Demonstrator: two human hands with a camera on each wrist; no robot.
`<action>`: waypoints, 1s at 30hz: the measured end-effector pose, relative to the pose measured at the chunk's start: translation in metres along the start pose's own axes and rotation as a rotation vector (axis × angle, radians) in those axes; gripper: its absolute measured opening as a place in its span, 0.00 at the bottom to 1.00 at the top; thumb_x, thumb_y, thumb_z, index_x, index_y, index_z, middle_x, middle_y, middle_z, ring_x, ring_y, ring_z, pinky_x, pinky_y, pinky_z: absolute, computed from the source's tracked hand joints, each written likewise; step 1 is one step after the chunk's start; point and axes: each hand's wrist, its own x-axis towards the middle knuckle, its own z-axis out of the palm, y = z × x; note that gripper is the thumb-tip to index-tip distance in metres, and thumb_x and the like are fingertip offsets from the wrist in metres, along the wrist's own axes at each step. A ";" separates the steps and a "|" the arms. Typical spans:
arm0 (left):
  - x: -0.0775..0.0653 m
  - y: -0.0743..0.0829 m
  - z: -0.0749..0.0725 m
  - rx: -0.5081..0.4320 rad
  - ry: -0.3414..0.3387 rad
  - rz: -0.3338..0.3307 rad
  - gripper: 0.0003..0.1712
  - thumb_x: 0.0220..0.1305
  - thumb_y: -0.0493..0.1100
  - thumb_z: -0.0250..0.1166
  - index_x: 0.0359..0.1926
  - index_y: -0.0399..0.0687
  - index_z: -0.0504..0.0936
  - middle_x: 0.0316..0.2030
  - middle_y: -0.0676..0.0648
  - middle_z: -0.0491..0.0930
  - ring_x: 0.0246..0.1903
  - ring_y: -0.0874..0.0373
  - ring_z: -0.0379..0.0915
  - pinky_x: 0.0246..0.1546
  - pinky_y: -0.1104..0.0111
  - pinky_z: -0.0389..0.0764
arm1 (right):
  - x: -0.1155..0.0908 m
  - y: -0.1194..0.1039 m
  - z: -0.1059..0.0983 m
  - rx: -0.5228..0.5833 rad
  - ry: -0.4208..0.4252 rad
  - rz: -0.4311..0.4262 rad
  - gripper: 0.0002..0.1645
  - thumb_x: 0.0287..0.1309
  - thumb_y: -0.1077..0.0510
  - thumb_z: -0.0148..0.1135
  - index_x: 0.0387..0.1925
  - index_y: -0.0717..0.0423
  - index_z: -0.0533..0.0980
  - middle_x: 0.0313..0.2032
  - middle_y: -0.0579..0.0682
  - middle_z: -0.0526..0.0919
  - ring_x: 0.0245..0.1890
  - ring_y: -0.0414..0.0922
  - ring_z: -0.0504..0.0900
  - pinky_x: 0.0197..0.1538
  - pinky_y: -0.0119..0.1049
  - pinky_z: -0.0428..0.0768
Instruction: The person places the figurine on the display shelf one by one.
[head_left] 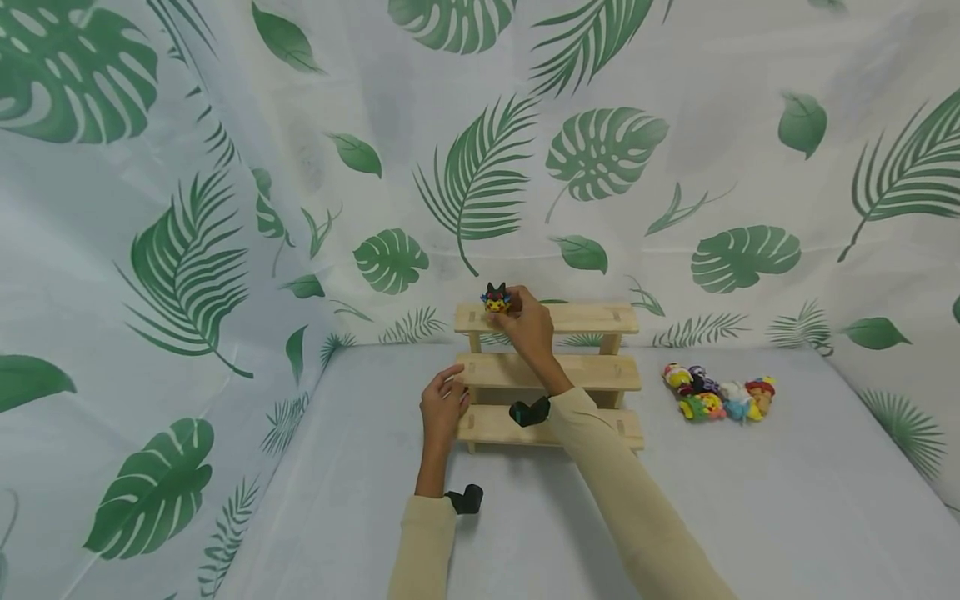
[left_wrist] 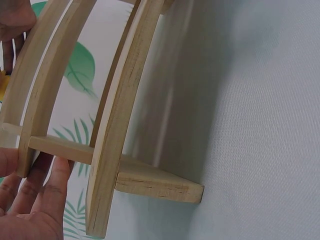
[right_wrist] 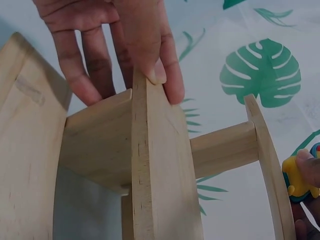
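Observation:
A three-tier wooden display stand [head_left: 585, 371] stands against the patterned backdrop. At the left end of its top tier, my right hand [head_left: 529, 327] holds a small yellow figurine [head_left: 496, 298] with a black, pointy-eared hood. In the right wrist view the figurine's yellow body [right_wrist: 295, 181] sits between thumb and fingers, right at the top board. My left hand [head_left: 444, 402] grips the left end of the middle tier. Its thumb lies over the board and its fingers reach beneath, as the right wrist view shows.
On the white cloth right of the stand lies a cluster of several colourful figurines [head_left: 703, 406]. White sheets with green leaf prints [head_left: 480, 183] rise behind and at both sides. Black wrist mounts [head_left: 467, 499] sit at the cuffs of both beige sleeves.

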 end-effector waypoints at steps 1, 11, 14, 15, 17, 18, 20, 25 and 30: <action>-0.002 0.004 0.000 0.005 0.000 0.004 0.17 0.70 0.35 0.55 0.57 0.38 0.79 0.45 0.32 0.82 0.47 0.45 0.81 0.48 0.51 0.84 | 0.000 0.000 0.000 -0.007 0.000 0.001 0.29 0.50 0.55 0.75 0.53 0.59 0.76 0.43 0.59 0.87 0.42 0.54 0.86 0.47 0.52 0.82; -0.018 0.023 0.001 0.001 -0.001 0.023 0.17 0.70 0.34 0.55 0.57 0.34 0.78 0.44 0.31 0.82 0.46 0.44 0.81 0.45 0.56 0.86 | -0.001 0.000 0.001 -0.047 -0.010 0.008 0.27 0.52 0.56 0.74 0.53 0.57 0.76 0.43 0.58 0.87 0.43 0.54 0.85 0.47 0.53 0.80; -0.017 0.024 0.001 0.004 -0.001 0.016 0.17 0.70 0.34 0.55 0.57 0.35 0.78 0.44 0.31 0.82 0.47 0.41 0.80 0.46 0.53 0.85 | -0.002 0.000 0.001 -0.059 -0.008 0.004 0.27 0.51 0.56 0.74 0.53 0.57 0.76 0.43 0.58 0.87 0.43 0.55 0.85 0.45 0.53 0.80; -0.017 0.024 0.001 0.004 -0.001 0.013 0.17 0.70 0.34 0.54 0.57 0.36 0.78 0.44 0.32 0.82 0.47 0.40 0.80 0.47 0.52 0.85 | -0.002 0.000 0.001 -0.061 -0.009 0.003 0.27 0.51 0.56 0.74 0.53 0.57 0.76 0.43 0.58 0.87 0.43 0.55 0.85 0.45 0.53 0.80; -0.017 0.025 0.001 0.009 0.000 0.013 0.17 0.70 0.34 0.54 0.57 0.36 0.78 0.44 0.32 0.82 0.47 0.39 0.80 0.46 0.53 0.85 | -0.001 0.000 0.001 -0.067 -0.011 0.006 0.28 0.52 0.56 0.74 0.54 0.57 0.76 0.43 0.58 0.87 0.43 0.55 0.85 0.45 0.52 0.80; -0.017 0.025 0.002 0.008 0.001 0.013 0.17 0.70 0.34 0.54 0.57 0.36 0.79 0.44 0.32 0.82 0.47 0.39 0.80 0.45 0.54 0.85 | -0.001 -0.001 0.001 -0.068 -0.015 0.008 0.28 0.52 0.56 0.74 0.54 0.57 0.76 0.43 0.58 0.87 0.43 0.55 0.84 0.44 0.52 0.80; -0.017 0.026 0.002 0.008 0.001 0.013 0.17 0.70 0.34 0.54 0.57 0.36 0.78 0.44 0.31 0.82 0.47 0.39 0.80 0.45 0.54 0.86 | -0.001 -0.001 0.001 -0.076 -0.022 0.014 0.27 0.53 0.55 0.73 0.54 0.57 0.76 0.43 0.58 0.87 0.42 0.55 0.84 0.44 0.52 0.80; -0.016 0.025 0.001 0.006 -0.001 0.007 0.17 0.70 0.34 0.55 0.57 0.36 0.79 0.45 0.30 0.82 0.47 0.40 0.80 0.44 0.57 0.86 | -0.001 -0.001 0.001 -0.091 -0.027 0.020 0.27 0.53 0.55 0.73 0.54 0.57 0.76 0.44 0.58 0.87 0.41 0.54 0.84 0.44 0.52 0.80; -0.017 0.024 0.001 0.004 0.001 -0.004 0.17 0.70 0.35 0.55 0.57 0.35 0.78 0.45 0.31 0.82 0.47 0.42 0.80 0.46 0.56 0.86 | -0.003 -0.001 0.001 -0.089 -0.026 0.032 0.27 0.53 0.54 0.73 0.54 0.56 0.77 0.44 0.58 0.87 0.42 0.55 0.84 0.44 0.52 0.80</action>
